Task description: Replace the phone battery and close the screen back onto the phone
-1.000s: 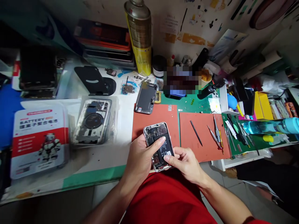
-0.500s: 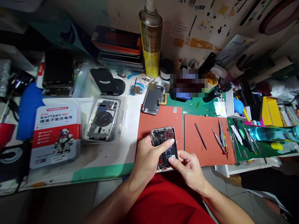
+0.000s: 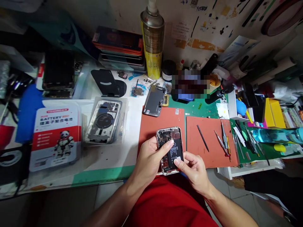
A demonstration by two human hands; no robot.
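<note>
An opened phone (image 3: 170,143), its battery and circuit parts showing, is held over the near edge of a reddish-brown mat (image 3: 148,129). My left hand (image 3: 151,157) grips its left side, the thumb lying across the battery. On the lower right, my right hand (image 3: 193,168) pinches the phone's edge, with its thumb near the bottom of the battery. Beyond the phone, a detached screen (image 3: 154,101) rests at the mat's far edge. A dark thin tool (image 3: 203,138) and several screwdrivers (image 3: 221,140) lie on the right-hand mat.
To the left are a battery package (image 3: 56,135) and a phone back housing (image 3: 102,121). A tall spray can (image 3: 153,47) stands at the back beside stacked trays (image 3: 119,47). At the right are tweezers, pens and a clear bottle (image 3: 276,135).
The phone has shifted slightly to the right and now sits more upright in view. Both hands still hold it, and my left thumb has moved slightly left.
</note>
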